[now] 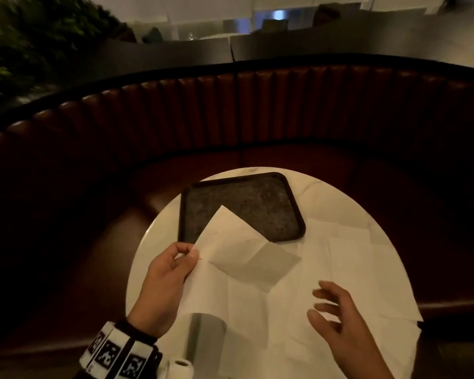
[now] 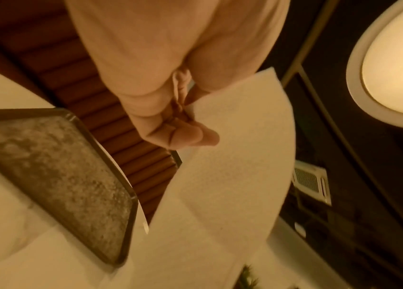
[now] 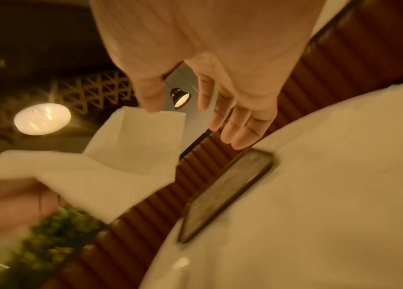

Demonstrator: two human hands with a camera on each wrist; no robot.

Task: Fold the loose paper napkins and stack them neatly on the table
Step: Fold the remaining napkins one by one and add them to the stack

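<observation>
My left hand [image 1: 173, 266] pinches the left edge of a white paper napkin [image 1: 238, 247] and holds it up above the round white table [image 1: 159, 231]. The napkin [image 2: 232, 176] is creased and partly unfolded, hanging over the tray's near edge. The same napkin [image 3: 111, 164] shows in the right wrist view. My right hand [image 1: 337, 310] hovers open with spread fingers [image 3: 235, 125] over several loose napkins [image 1: 348, 258] lying flat on the table's right side. It holds nothing.
A dark rectangular tray [image 1: 241, 206] with a speckled mat lies at the table's far side. A metal holder [image 1: 203, 337] and a small white pot [image 1: 179, 367] stand at the near edge. A curved brown booth seat [image 1: 257, 110] rings the table.
</observation>
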